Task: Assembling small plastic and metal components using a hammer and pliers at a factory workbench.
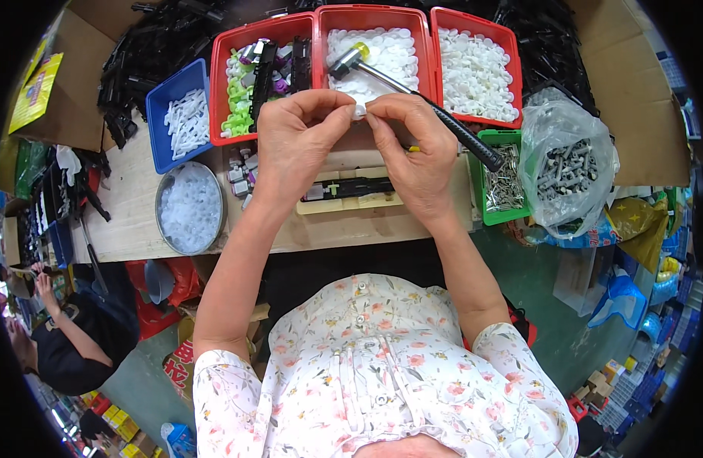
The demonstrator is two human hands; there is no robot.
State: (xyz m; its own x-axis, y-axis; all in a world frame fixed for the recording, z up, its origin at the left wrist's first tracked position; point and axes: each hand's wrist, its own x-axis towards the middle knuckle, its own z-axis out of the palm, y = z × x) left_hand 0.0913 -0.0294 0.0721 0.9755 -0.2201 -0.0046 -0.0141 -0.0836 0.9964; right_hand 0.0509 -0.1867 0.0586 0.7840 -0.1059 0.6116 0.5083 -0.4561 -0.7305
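Note:
My left hand (pixel 299 145) and my right hand (pixel 419 149) meet over the middle of the bench, each in a pinch. Between their fingertips is a small white plastic piece (pixel 359 112), mostly covered by the fingers. Below the hands, a long black plastic part (pixel 359 188) lies in a cream-coloured holder (pixel 321 206). Just beyond the fingers, a hammer (pixel 443 114) with a yellow face and black grip rests across the middle red bin (pixel 319 46), which holds white round pieces.
Red bins of green and purple parts (pixel 241 91) and white pieces (pixel 477 72) flank the middle one. Left are a blue bin (pixel 158 122) and a round metal bowl (pixel 168 233); right, a green bin (pixel 491 216) of metal pins and a plastic bag (pixel 535 164). Another person (pixel 77 336) sits left.

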